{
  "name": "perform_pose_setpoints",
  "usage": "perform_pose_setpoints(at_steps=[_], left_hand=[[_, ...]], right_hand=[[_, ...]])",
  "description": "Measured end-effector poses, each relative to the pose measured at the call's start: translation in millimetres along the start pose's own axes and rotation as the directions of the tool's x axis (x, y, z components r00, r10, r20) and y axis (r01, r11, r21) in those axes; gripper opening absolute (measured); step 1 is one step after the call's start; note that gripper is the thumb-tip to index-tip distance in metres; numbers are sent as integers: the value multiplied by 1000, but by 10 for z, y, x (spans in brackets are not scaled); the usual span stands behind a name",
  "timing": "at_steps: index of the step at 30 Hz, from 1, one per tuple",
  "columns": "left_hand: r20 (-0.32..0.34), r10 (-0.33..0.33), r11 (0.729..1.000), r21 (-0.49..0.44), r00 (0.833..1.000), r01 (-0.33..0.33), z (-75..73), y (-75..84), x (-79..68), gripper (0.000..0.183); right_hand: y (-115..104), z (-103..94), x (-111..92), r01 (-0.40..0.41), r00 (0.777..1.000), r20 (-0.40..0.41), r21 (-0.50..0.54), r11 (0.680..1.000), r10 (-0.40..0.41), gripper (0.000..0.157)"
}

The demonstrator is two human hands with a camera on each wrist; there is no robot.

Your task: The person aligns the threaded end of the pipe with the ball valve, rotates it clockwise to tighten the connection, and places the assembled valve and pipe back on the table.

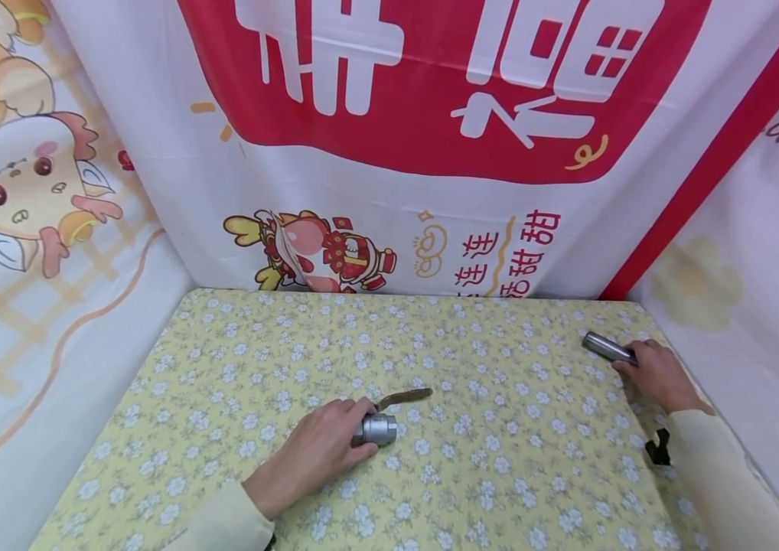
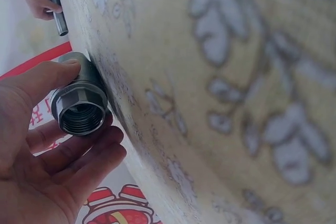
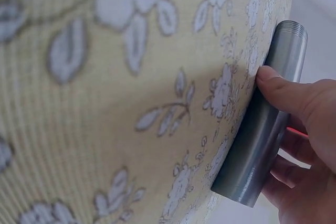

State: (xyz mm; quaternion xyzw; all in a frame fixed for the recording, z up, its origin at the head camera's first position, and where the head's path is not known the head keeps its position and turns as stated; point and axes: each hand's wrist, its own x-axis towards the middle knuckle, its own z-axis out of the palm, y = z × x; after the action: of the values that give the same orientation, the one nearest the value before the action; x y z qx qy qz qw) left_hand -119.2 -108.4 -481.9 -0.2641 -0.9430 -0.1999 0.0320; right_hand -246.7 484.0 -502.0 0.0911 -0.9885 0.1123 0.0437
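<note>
Valve point(image 1: 378, 429) on table point(image 1: 493, 467), pipe point(image 1: 606, 347) farther back at right, cloth point(image 1: 362, 180) behind table

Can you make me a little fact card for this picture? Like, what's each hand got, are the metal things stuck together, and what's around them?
Left hand: holds a grey metal fitting
Fitting's details: brown lever; threaded opening
Right hand: grips a metal pipe
Pipe's details: straight, thread at one end
Joined: no, fitting and pipe are apart
Tablecloth: yellow, with white flowers
Back cloth: white and red, with writing and a cartoon
</note>
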Motion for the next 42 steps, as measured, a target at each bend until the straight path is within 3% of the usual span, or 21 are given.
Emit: perform_pose_setpoints(at_steps=[14,21,24,30,36,42], left_hand=[[-14,-28,999,-22,1000,27,-67,-47,-23,47],[-40,-69,990,-130,997,64,-96,-54,-37,51],[-23,-148,961,-238,989,138,-121,-49,-34,52],[11,-297,864,-422,955,274,-187,-69,-29,53],[14,-353,795,-523,935,308,-240,-91,-34,52],[8,-339,773,-568,941,283,-249,-78,-1,50]], right_hand=[[-72,-39,35,45,996,-73,-38,998,-48,36],[-181,-78,20,32,998,-54,-29,999,-33,37],[-229,-73,25,44,997,-56,-26,999,-46,36],[-365,-71,91,61,997,-42,-43,997,-63,36],[-473,-98,127,97,994,-55,-46,994,-100,36],[-459,-131,82,118,989,-88,-37,992,-120,29]])
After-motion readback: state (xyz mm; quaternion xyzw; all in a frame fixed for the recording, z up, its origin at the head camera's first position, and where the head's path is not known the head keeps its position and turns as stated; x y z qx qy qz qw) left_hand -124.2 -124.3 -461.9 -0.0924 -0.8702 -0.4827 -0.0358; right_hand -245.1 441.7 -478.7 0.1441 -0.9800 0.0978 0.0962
